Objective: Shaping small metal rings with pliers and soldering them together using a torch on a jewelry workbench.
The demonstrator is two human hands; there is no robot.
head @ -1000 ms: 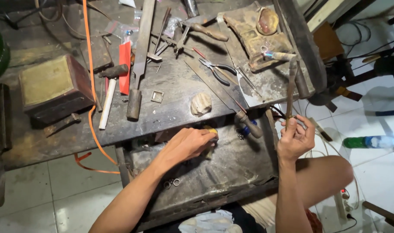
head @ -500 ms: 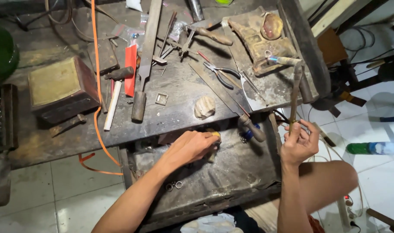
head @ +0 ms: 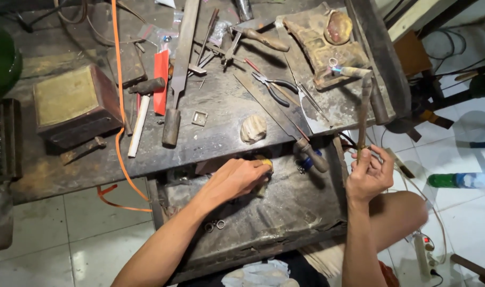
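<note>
My left hand (head: 236, 178) reaches into the open drawer (head: 285, 218) under the workbench, its fingers closed around a small yellowish object (head: 265, 162) at the drawer's back edge. My right hand (head: 367, 175) is raised at the drawer's right side and grips a long thin metal tool (head: 363, 114) that points up towards the bench. A small ring-like piece seems pinched in the same fingers, too small to be sure.
The worn workbench (head: 216, 133) carries a large file (head: 181, 64), a hammer (head: 139, 114), pliers (head: 271, 87), a red card, a wooden block (head: 75, 103), a pale lump (head: 253, 128) and an orange cord (head: 117, 95). Small rings (head: 215, 225) lie in the drawer. A green bottle (head: 460, 180) lies on the tiled floor.
Both hands stay nearly where they were; the view has shifted slightly. My right hand still holds the thin tool upright, my left hand remains at the drawer's back edge.
</note>
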